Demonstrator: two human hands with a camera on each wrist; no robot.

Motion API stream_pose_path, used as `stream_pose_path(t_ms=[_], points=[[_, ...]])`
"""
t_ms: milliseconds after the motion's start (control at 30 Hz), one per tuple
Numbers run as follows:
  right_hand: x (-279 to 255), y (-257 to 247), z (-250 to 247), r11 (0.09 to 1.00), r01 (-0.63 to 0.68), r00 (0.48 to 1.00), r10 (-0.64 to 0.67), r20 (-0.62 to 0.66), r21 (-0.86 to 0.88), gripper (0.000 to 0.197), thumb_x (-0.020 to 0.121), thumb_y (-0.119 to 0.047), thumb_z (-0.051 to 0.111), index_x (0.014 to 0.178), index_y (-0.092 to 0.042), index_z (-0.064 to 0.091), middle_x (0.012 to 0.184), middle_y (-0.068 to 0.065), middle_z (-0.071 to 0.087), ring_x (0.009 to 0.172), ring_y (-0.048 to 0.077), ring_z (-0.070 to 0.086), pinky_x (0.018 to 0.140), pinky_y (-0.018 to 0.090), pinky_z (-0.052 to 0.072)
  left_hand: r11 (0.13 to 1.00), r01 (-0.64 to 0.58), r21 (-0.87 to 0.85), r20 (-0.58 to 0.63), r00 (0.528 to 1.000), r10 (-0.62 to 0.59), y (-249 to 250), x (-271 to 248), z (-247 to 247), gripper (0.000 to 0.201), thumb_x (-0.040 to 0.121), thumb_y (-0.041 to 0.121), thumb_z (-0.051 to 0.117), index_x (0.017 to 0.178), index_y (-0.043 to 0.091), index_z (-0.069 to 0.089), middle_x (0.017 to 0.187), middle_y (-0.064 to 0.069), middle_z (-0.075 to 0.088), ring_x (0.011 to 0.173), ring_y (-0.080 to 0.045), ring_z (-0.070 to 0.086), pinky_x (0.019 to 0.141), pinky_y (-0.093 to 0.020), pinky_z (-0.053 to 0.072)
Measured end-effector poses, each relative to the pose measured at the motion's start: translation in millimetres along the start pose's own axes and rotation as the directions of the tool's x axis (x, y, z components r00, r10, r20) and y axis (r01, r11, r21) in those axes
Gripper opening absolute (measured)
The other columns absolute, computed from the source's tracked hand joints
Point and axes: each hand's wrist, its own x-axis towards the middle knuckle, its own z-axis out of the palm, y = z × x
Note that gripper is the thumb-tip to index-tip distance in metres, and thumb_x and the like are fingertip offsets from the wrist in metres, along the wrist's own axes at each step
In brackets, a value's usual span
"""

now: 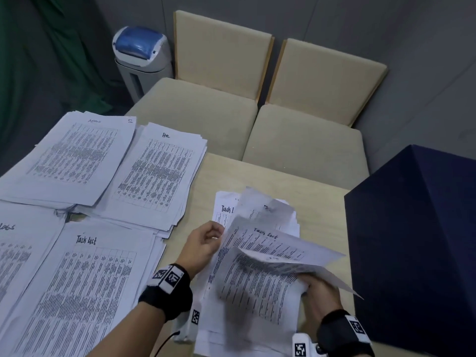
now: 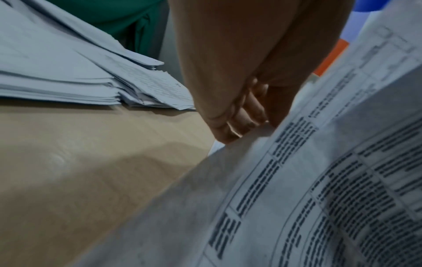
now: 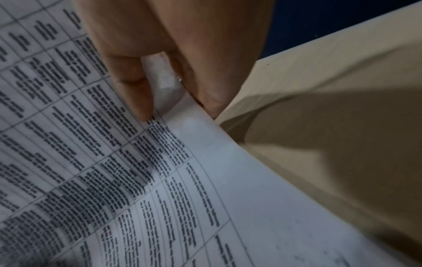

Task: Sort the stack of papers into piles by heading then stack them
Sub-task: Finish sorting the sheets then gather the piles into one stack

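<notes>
The unsorted stack lies on the table in front of me, its top sheets headed "Task List". My right hand pinches the right edge of a few lifted, curling sheets; in the right wrist view thumb and fingers clamp that paper. My left hand has its fingers curled at the sheets' upper left edge, fingertips against the paper. Sorted piles lie to the left: a "Task List" pile, an "Hr" pile, a back-left pile and a far-left pile.
A tall dark blue box stands on the table's right side, close to my right hand. Two beige chairs sit beyond the far edge, with a white and blue bin behind. Bare wood shows between the piles and the stack.
</notes>
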Motion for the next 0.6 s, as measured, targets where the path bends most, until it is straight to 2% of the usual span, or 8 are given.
stream_pose_path(t_ms=[100,167,200,267,333,433,533,600], points=[[10,13,-4,0.996,0.006,0.996,-0.014,-0.084,-0.094,0.019,0.077,0.009,0.070,0.096,0.010,0.068,0.085,0.014,0.073,0.088,0.035,0.067,0.079,0.040,0.050,0.986,0.062,-0.153,0.092,0.995,-0.048,8,-7,1,0.010,0.075,-0.001,0.057,0.082,0.006,0.055,0.063,0.010,0.057,0.057,-0.004,0.049,0.059,-0.013,0.042],[15,15,-3,0.994,-0.006,0.995,-0.005,-0.100,-0.112,0.038,0.071,0.004,0.076,0.103,0.017,0.061,0.083,0.013,0.067,0.081,0.028,0.061,0.072,0.037,0.047,0.959,0.141,-0.245,0.128,0.985,-0.112,12,-10,3,0.011,0.071,-0.003,0.057,0.076,0.007,0.054,0.062,0.002,0.056,0.056,-0.009,0.050,0.056,-0.017,0.043],[16,13,-1,0.996,-0.013,0.997,0.006,-0.083,-0.090,0.037,0.071,0.008,0.074,0.104,0.019,0.060,0.083,0.013,0.067,0.082,0.028,0.061,0.069,0.036,0.049,0.949,0.192,-0.250,0.134,0.978,-0.162,13,-10,3,0.010,0.065,0.000,0.056,0.071,0.008,0.055,0.064,-0.006,0.056,0.058,-0.015,0.051,0.055,-0.021,0.044],[18,9,1,1.000,-0.007,1.000,0.007,0.012,-0.023,0.032,0.077,0.022,0.062,0.107,0.011,0.061,0.086,0.013,0.072,0.085,0.030,0.066,0.070,0.032,0.057,0.950,0.256,-0.180,0.135,0.963,-0.234,10,-9,2,0.011,0.052,0.005,0.052,0.061,0.010,0.056,0.065,-0.012,0.052,0.061,-0.019,0.047,0.054,-0.025,0.037],[15,4,2,1.000,-0.005,0.994,0.003,0.110,0.018,0.038,0.079,0.025,0.057,0.109,0.002,0.059,0.089,0.016,0.073,0.087,0.031,0.069,0.074,0.035,0.059,0.944,0.305,-0.126,0.149,0.947,-0.285,7,-9,2,0.016,0.044,0.016,0.055,0.059,0.009,0.057,0.067,-0.011,0.051,0.065,-0.021,0.042,0.060,-0.032,0.030],[14,5,1,0.998,-0.029,0.982,0.037,0.187,-0.048,0.033,0.080,0.018,0.061,0.110,0.003,0.058,0.098,0.023,0.068,0.096,0.035,0.067,0.085,0.042,0.053,0.937,0.338,-0.093,0.102,0.939,-0.329,1,-4,0,0.025,0.056,0.029,0.058,0.069,0.007,0.060,0.071,-0.013,0.056,0.068,-0.021,0.048,0.066,-0.034,0.034],[9,4,-2,0.997,-0.039,0.988,0.048,0.147,-0.060,0.021,0.077,0.002,0.072,0.091,0.011,0.059,0.087,0.022,0.067,0.085,0.029,0.069,0.080,0.038,0.051,0.937,0.247,0.248,-0.130,0.967,-0.220,-10,14,-3,0.023,0.085,0.032,0.059,0.080,0.010,0.061,0.083,-0.005,0.070,0.075,-0.027,0.063,0.070,-0.033,0.046],[-3,0,0,0.997,-0.045,0.993,0.051,0.104,-0.055,0.027,0.076,-0.012,0.077,0.077,0.011,0.063,0.070,0.011,0.066,0.069,0.024,0.065,0.068,0.032,0.048,0.806,0.254,0.534,-0.278,0.953,-0.116,-16,26,-4,0.021,0.086,0.031,0.068,0.094,0.014,0.058,0.092,-0.002,0.066,0.086,-0.025,0.063,0.074,-0.031,0.048]])
